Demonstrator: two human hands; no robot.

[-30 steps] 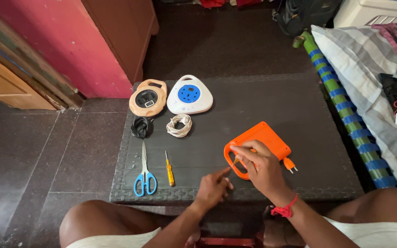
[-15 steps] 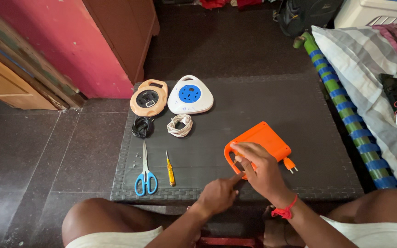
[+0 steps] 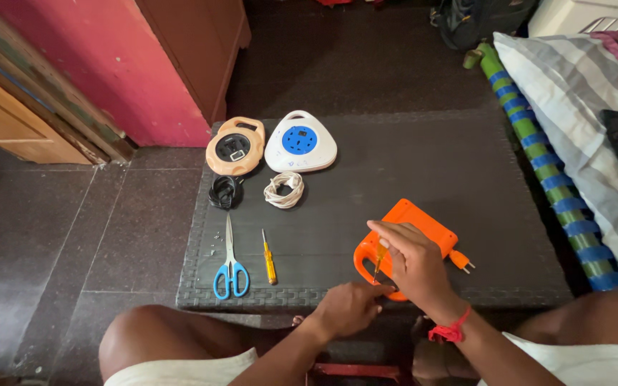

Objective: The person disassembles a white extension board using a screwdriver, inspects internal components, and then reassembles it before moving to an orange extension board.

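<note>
An orange extension box with a loop handle and a two-pin plug lies near the front right of the dark woven table. My right hand rests over its handle and holds a small yellow-handled screwdriver upright against it. My left hand comes in from the table's front edge, its fingers pinched together at the near edge of the box's handle, just below the screwdriver. The handle's near part is hidden under both hands.
On the table's left lie blue-handled scissors, a yellow screwdriver, a black cord coil and a white cord coil. Behind them sit a tan cord reel and a white-and-blue extension box. A striped pillow lies at right.
My left hand has moved right along the front edge up to the orange box's handle. The small screwdriver now shows in my right hand. The box has not shifted.
</note>
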